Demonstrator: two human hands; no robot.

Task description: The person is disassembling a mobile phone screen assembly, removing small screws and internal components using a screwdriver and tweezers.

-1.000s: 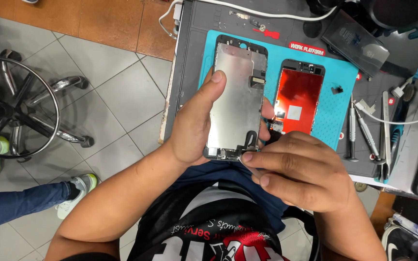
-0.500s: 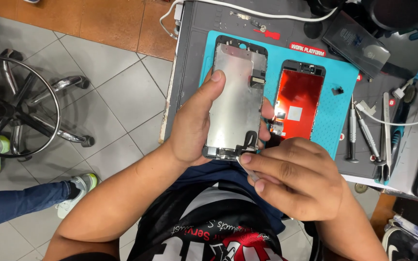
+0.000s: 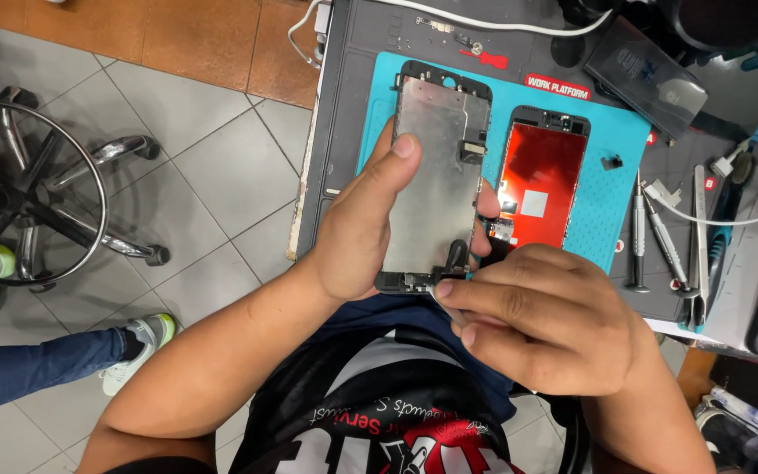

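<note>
The left hand (image 3: 357, 241) grips the phone screen part (image 3: 436, 184) above the bench's near edge, and the right hand (image 3: 550, 320) pinches at its bottom end, so small, gentle moves seem best

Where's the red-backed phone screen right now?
In the head view, the red-backed phone screen lies flat on the teal work mat, right of the metal-backed screen assembly that the left hand holds, left of the screwdrivers.

From here I can't see what my right hand (image 3: 541, 320) pinches — its fingers cover the screen panel's (image 3: 439, 180) lower edge; the counter (image 3: 747, 263) runs off right.
</note>
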